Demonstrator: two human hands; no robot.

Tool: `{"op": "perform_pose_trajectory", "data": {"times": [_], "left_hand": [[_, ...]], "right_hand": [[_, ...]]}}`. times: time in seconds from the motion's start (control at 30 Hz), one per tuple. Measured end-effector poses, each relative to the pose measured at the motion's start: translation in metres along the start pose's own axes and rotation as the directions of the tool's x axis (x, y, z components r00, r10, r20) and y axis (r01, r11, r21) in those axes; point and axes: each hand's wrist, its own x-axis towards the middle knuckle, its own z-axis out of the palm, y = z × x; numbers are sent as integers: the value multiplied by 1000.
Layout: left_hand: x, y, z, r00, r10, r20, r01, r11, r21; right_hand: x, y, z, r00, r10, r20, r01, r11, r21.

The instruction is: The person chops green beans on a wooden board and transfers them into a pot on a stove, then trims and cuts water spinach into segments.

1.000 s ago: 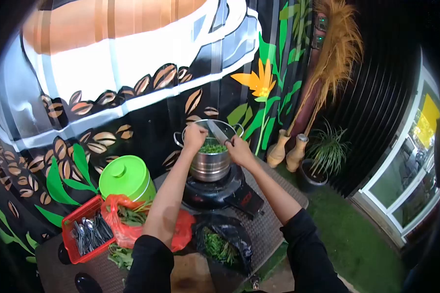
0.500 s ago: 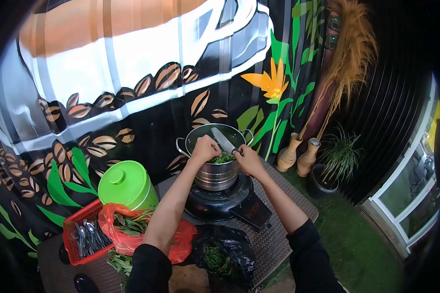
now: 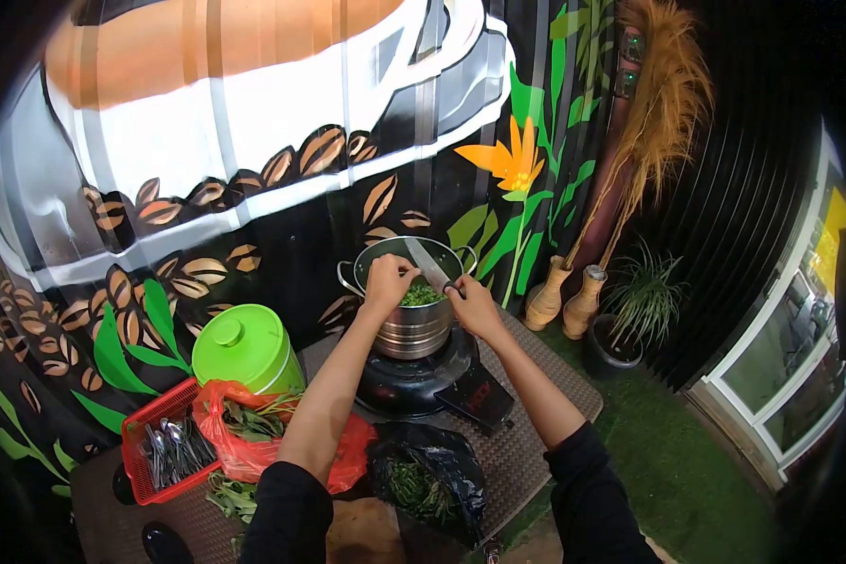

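A steel pot [image 3: 410,336] with two loop handles stands on a black stove [image 3: 402,381], chopped green pieces [image 3: 421,294] inside it. My right hand [image 3: 473,306] is closed round the handle of a kitchen knife [image 3: 428,264], whose broad blade points up and to the left across the pot's mouth. Left of the blade, my left hand [image 3: 388,283] is over the pot's near left rim with its fingers pinched together. Whatever lies in that pinch is too small to make out.
Near my forearms lie a black plastic bag [image 3: 470,470] of green vegetables and a red plastic bag [image 3: 244,456] of leaves. Left are a red basket [image 3: 141,484] of cutlery and a lidded green container [image 3: 244,348]. A painted metal wall [image 3: 282,320] rises behind the pot.
My left hand has turned slightly, and its fingertips are now drawn together nearer the blade. My right hand still grips the knife. The whole view has shifted a little.
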Motion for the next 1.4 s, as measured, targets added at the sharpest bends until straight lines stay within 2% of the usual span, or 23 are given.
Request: {"op": "perform_pose_trajectory", "data": {"times": [0.03,0.07,0.13,0.17,0.23,0.27,0.3,0.37,0.4,0.5,0.57,0.6,0.67,0.73,0.8,0.97,1.03,1.13,1.17,1.23,1.27,1.33,1.4], "left_hand": [[-3,-1,0,990,139,-24,-137,988,75],[-6,-1,2,990,136,-26,-134,988,73],[-22,12,-2,926,254,-280,-205,959,194],[-30,15,-8,930,244,-275,-194,961,195],[-53,30,-31,957,180,-230,-180,983,20],[-68,39,-43,938,216,-271,-216,976,30],[-82,45,-54,941,209,-265,-208,978,30],[-117,52,-76,960,98,-263,-158,963,-218],[-136,57,-86,951,110,-288,-183,953,-241],[-210,54,-113,993,-105,-49,44,729,-683],[-262,54,-129,978,-208,24,165,698,-697],[-287,50,-142,983,-159,89,181,797,-577],[-339,29,-141,968,-201,150,248,699,-671],[-382,14,-145,949,-244,198,312,647,-696],[-420,-2,-148,874,-329,358,468,770,-434],[-471,-39,-138,912,-311,266,374,897,-234],[-481,-59,-125,991,-19,132,20,1000,-8],[-482,-66,-114,999,22,39,-26,993,113],[-482,-67,-111,999,24,41,-28,994,108],[-480,-65,-107,986,-154,66,139,972,190],[-478,-66,-107,987,-145,70,129,974,188],[-475,-66,-109,937,-279,212,226,944,242],[-479,-62,-109,954,-243,173,200,952,232]], "right_hand": [[-3,0,0,1000,1,1,-1,1000,-3],[-6,1,1,999,-8,-48,9,1000,30],[-16,-2,4,988,-53,-143,62,997,55],[-25,-2,4,990,-46,-132,54,997,59],[-57,-30,-2,990,116,-78,-90,957,274],[-68,-24,7,989,13,-147,36,945,325],[-83,-29,9,990,21,-140,26,944,328],[-122,-46,11,991,117,70,-134,755,641],[-141,-54,13,989,125,79,-146,754,641],[-201,-80,20,963,172,207,-268,555,788],[-244,-93,30,962,163,219,-273,548,790],[-266,-96,36,951,174,254,-308,514,801],[-306,-101,51,932,185,313,-363,493,791],[-342,-105,70,908,242,343,-419,582,697],[-378,-101,94,877,313,365,-481,587,651],[-455,-115,133,821,451,351,-559,505,657],[-479,-129,138,778,500,380,-613,469,636],[-509,-141,143,767,524,370,-624,475,620],[-517,-143,142,766,529,365,-624,476,620],[-532,-144,143,773,537,338,-605,461,649],[-540,-139,145,768,552,324,-598,440,670],[-549,-136,144,767,563,309,-588,421,691],[-558,-133,141,763,574,298,-581,405,706]]}}
